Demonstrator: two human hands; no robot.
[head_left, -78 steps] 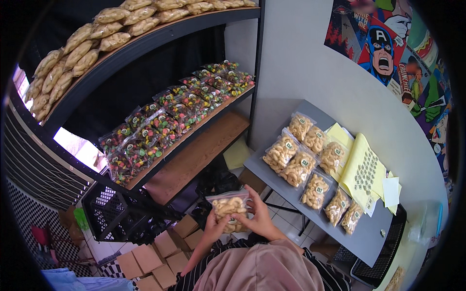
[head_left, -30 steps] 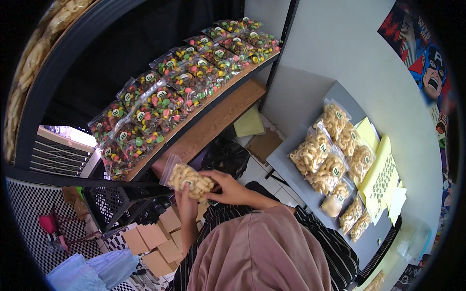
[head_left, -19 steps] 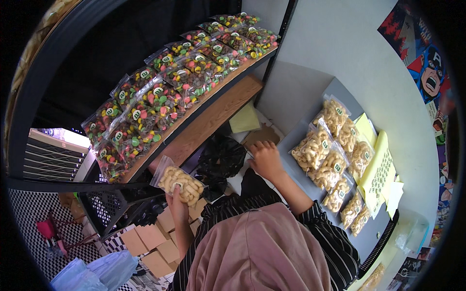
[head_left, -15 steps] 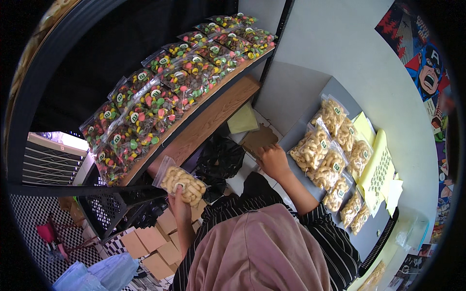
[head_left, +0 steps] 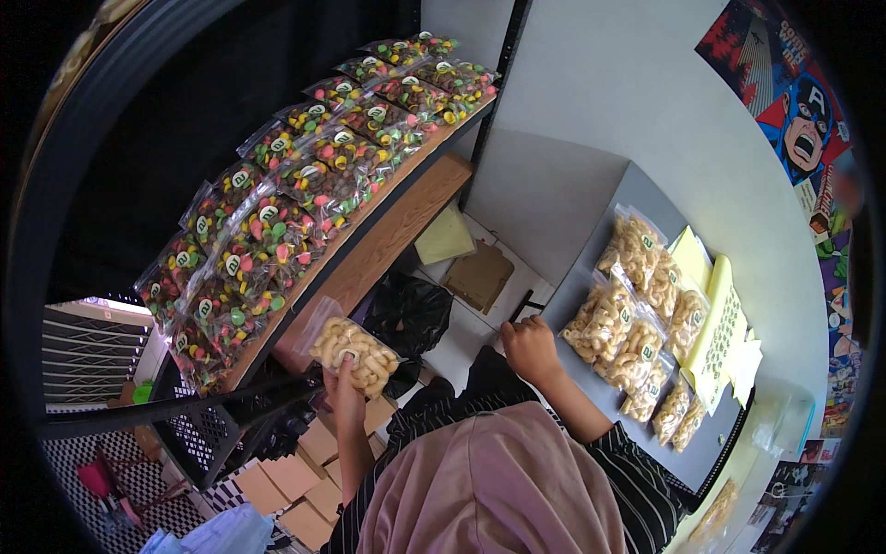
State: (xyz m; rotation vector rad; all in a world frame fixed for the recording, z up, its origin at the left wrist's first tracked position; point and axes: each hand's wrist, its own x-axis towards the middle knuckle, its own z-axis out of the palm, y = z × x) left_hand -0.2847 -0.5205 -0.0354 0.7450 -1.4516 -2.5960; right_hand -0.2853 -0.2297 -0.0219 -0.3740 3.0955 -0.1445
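Note:
In my left hand [head_left: 345, 391] is a clear zip bag of pale, curled puffed snacks [head_left: 362, 358], with the thumb pressed over its round label. The bag is held up in front of the wooden shelf's lower edge. My right hand [head_left: 532, 349] has its fingers curled in, with nothing visible in them, beside the left edge of the grey table [head_left: 591, 242]. On that table lie several similar snack bags [head_left: 620, 323], grouped close to the right hand. Several bags of colourful candy-like pieces [head_left: 277, 226] fill the shelf at the left in overlapping rows.
Black plastic bags [head_left: 406, 314] sit on the floor below the shelf, near a flat brown cardboard piece [head_left: 480, 275]. Yellow printed sheets [head_left: 709, 337] lie at the table's right. A black plastic crate [head_left: 194, 439] and cardboard boxes [head_left: 286, 480] are at the lower left.
The view has shifted slightly, so the shelf sits further left and lower. My left hand still holds the snack bag, and my right hand has drawn a little down and right, fingers curled.

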